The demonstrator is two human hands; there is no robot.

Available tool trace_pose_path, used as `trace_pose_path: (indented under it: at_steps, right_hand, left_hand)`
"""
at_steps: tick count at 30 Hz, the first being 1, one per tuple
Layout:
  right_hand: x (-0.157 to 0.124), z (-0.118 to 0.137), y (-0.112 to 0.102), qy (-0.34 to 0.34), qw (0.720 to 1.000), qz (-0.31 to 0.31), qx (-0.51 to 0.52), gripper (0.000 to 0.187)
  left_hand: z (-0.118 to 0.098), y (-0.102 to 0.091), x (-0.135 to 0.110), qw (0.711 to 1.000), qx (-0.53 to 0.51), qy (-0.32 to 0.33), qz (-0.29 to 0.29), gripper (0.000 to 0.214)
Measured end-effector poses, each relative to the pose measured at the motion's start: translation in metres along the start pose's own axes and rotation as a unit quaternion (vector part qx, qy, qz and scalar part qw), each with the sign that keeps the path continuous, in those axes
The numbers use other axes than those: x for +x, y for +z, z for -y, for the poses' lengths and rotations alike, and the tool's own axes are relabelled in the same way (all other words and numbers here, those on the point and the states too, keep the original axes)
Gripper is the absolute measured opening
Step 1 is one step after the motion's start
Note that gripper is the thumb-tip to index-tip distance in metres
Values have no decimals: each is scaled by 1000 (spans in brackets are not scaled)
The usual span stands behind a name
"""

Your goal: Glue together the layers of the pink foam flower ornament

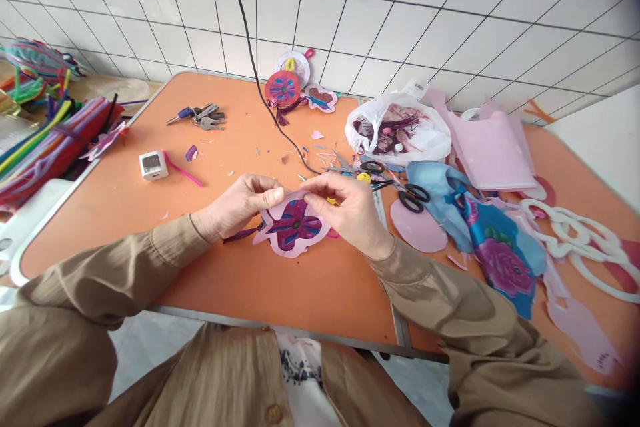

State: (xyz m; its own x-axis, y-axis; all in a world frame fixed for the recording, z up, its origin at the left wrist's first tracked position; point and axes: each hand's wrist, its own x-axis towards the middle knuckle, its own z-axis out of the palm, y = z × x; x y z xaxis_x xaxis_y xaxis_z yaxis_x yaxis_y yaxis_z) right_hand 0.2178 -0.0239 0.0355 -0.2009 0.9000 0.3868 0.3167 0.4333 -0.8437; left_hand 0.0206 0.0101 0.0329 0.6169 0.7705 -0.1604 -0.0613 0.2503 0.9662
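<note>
L hand [240, 203] & R hand [350, 210] each pinch the top edge of a pink flower-shaped cutout [293, 230] w/ purple centre, low over the orange table [280, 290] near mid front edge, black-handled scissors [413, 197] just R of it, keys [203, 117] toward back-left corner

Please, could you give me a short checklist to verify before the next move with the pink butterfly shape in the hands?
1. Grip: left hand and right hand both pinch the top edge of the pink butterfly cutout with their fingers: ok.
2. Colourful fabric shows in the cutout's window: ok.
3. Fabric fixed to the pink frame: cannot tell.
4. Black-handled scissors lie just right of the right hand, uncovered: ok.
5. Orange table free of scraps near the hands: not ok, small cuttings lie behind them.
</note>
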Motion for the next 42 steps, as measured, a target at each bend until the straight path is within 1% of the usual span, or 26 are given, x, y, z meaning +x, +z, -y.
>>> trace_pose_path:
  at_steps: [3,4,6,9,11,15,18,22,25,27,30,33,35,39,42]
  right_hand:
    - [0,-1,1,-2,1000,-11,-5,4]
    - [0,-1,1,-13,1000,-15,-20,4]
    - [-1,-2,1,-60,995,-26,-71,5]
    - [-3,-7,1,-169,972,-35,-157,11]
    - [-4,-10,0,-226,954,-41,-193,16]
    - [-5,-15,0,-301,921,-54,-243,17]
    - [-5,-15,-1,-325,905,-58,-269,20]
    - [-4,-10,-2,-325,907,-54,-262,16]
    - [-5,-5,-3,-309,924,-48,-219,10]
    - [-5,-1,-3,-273,941,-49,-191,9]
    - [-4,3,-4,-195,967,-55,-155,11]
    - [-2,5,-5,-133,982,-36,-126,13]
    - [-2,6,-7,-113,985,-23,-126,13]
    - [-3,8,-8,-113,984,-5,-137,16]
    - [-4,9,-7,-95,986,-7,-140,19]
  left_hand:
    - [0,-3,0,1000,28,-11,1,40]
    - [1,-3,0,999,33,-15,-6,36]
    - [2,-2,1,999,38,-20,-22,30]
    - [4,0,0,998,39,-10,-45,26]
    - [4,1,-1,997,40,3,-63,23]
    - [4,5,-4,995,45,28,-86,18]
    - [5,7,-5,993,47,53,-99,20]
    - [9,6,-5,994,23,48,-96,24]
    - [10,5,-5,995,9,39,-92,26]
    - [10,6,-5,995,3,37,-88,25]
    - [7,8,-6,996,9,40,-86,23]
    - [3,11,-6,994,41,55,-88,21]
    - [1,12,-6,992,59,65,-91,21]
    - [1,12,-6,991,60,83,-84,25]
    - [3,12,-6,990,66,90,-81,27]
